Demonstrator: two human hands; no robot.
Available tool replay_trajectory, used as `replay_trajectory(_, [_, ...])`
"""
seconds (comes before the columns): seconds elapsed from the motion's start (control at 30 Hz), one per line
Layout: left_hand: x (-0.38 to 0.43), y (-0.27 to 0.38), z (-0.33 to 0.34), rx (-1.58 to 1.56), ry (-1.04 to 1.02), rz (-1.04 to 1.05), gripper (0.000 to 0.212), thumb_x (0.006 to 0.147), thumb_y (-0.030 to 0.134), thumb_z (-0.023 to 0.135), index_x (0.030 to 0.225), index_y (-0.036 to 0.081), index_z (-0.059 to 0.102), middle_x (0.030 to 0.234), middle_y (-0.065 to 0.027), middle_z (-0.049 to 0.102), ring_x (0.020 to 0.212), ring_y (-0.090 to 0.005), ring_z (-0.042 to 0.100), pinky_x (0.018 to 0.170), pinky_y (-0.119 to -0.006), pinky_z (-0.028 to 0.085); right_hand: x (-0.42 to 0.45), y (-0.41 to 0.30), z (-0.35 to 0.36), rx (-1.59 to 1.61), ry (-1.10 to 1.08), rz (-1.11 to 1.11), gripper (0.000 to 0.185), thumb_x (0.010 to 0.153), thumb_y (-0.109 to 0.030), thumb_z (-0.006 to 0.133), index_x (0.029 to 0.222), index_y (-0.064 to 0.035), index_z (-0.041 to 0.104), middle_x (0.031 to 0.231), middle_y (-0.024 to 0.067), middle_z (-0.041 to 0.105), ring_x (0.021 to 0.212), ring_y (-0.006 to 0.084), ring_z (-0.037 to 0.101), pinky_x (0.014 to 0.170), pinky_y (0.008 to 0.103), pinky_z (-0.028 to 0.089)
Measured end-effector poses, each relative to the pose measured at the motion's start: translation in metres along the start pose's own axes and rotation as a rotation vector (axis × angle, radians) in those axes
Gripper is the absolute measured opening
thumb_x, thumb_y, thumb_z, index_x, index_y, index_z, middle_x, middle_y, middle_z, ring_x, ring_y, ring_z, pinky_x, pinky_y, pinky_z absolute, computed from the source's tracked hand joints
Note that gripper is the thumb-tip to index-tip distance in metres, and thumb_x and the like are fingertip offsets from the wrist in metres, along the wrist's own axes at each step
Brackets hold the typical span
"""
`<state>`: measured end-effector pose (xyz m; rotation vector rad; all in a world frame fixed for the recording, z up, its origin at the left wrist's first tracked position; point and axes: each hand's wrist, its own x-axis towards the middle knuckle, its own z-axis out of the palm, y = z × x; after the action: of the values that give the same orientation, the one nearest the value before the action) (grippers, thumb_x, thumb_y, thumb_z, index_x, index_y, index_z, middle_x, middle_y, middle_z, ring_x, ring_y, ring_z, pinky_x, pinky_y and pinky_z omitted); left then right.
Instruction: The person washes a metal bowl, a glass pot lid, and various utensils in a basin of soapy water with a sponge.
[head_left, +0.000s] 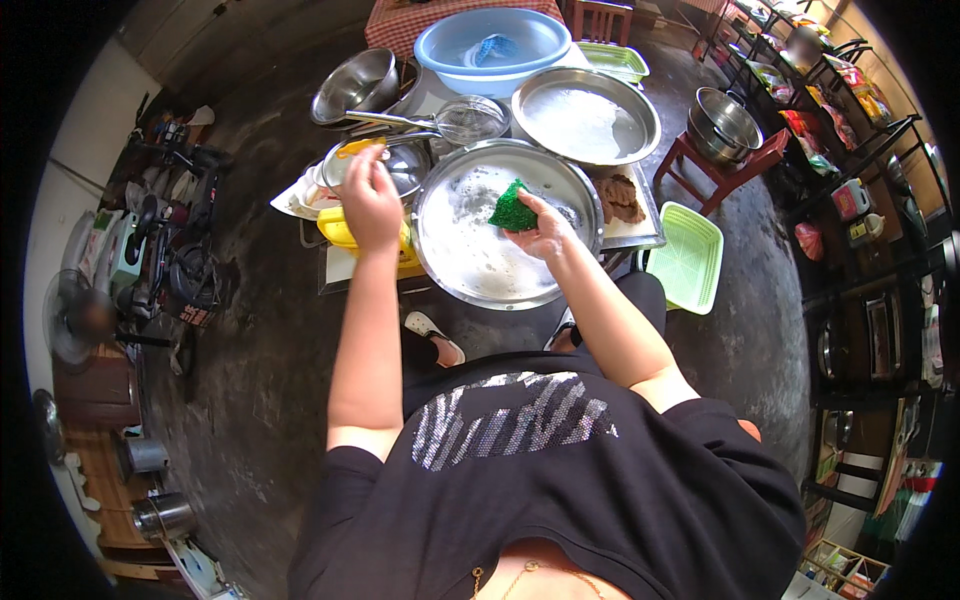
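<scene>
My right hand (541, 234) grips a green scouring pad (516, 208) over a wide round metal basin (480, 274). Suds and wet patches show inside that basin. My left hand (373, 199) is raised at the basin's left, above a yellow plastic jug (335, 226). An orange-yellow piece (361, 147) appears at its fingertips; whether they hold it is unclear. Beyond the left hand sit a shiny metal bowl (409, 166) and a wire-mesh strainer (471, 120) with a long metal handle.
Behind stand a blue plastic tub (450, 75) of water, a second round metal pan (540, 94) and a deep metal bowl (352, 86). A brown crumpled piece (621, 199) lies at right. Green plastic baskets (684, 255) and a pot (724, 127) on a red stool (701, 178) stand beyond.
</scene>
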<state>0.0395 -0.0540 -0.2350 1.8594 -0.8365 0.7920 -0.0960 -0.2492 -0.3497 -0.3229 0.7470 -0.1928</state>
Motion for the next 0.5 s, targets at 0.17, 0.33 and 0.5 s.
replay_trajectory(0.17, [0.012,-0.089,0.004,0.496,-0.277,-0.166,0.038,0.094,0.032,0.045,0.116,0.003,0.058,0.122,-0.0129,0.058,0.117,-0.0317,0.05,0.1,-0.044,0.037,0.001,0.037,0.035,-0.442,-0.061,-0.182,0.034,0.085,-0.026,0.065,0.115,-0.0142,0.054,0.104,0.0047,0.06,0.09,0.0172,0.061,0.076,0.0363,0.054])
replay_trajectory(0.33, [0.005,-0.068,0.015,0.58,-0.455,-0.497,0.049,0.096,0.043,0.033,0.134,0.016,0.046,0.14,-0.008,0.044,0.135,-0.03,0.03,0.107,-0.059,0.017,-0.006,0.076,0.077,-0.541,-0.289,-0.337,0.029,0.092,-0.022,0.055,0.12,-0.0139,0.056,0.099,0.0018,0.064,0.083,0.0135,0.061,0.069,0.0326,0.055])
replay_trajectory(0.5, [0.006,-0.059,0.015,0.687,-0.518,-0.57,0.05,0.097,0.043,0.028,0.14,0.02,0.038,0.147,-0.0039,0.035,0.141,-0.0289,0.018,0.108,-0.062,0.011,-0.005,0.105,0.098,-0.543,-0.322,-0.292,0.031,0.092,-0.021,0.056,0.122,-0.0142,0.056,0.099,0.001,0.063,0.085,0.0131,0.06,0.066,0.032,0.054])
